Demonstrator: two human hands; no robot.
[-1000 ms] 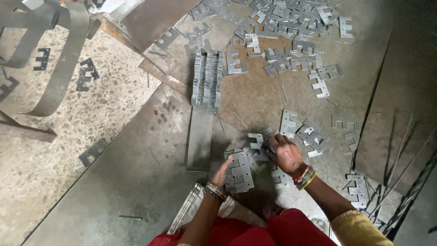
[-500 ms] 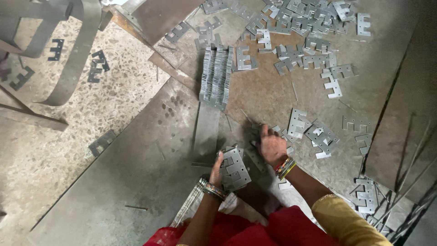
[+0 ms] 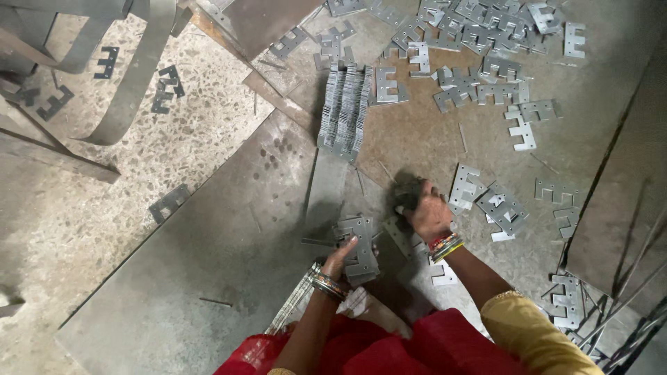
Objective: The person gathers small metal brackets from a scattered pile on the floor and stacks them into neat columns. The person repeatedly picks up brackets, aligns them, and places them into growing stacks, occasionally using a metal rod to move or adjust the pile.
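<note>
Floor sorting, stamped metal plates: both hands low, at the near pile.

Since half a second ago, right hand (image 3: 425,212) has curled tighter, fingers closed on something dark, contents unclear. Left hand (image 3: 344,255) stays gripping one small stack of plates (image 3: 360,244), on the big steel sheet (image 3: 208,271). One upright row of plates (image 3: 345,111) beyond; loose plates (image 3: 497,205) too many to count.

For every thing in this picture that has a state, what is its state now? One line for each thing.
Left hand: shut on a small stack of metal plates.
Right hand: down on the floor sheet, fingers curled; cannot tell if it grips anything.
Row of plates: standing on edge, packed together.
Loose plates: lying flat, scattered.
Metal strip: bent into a curve.
</note>
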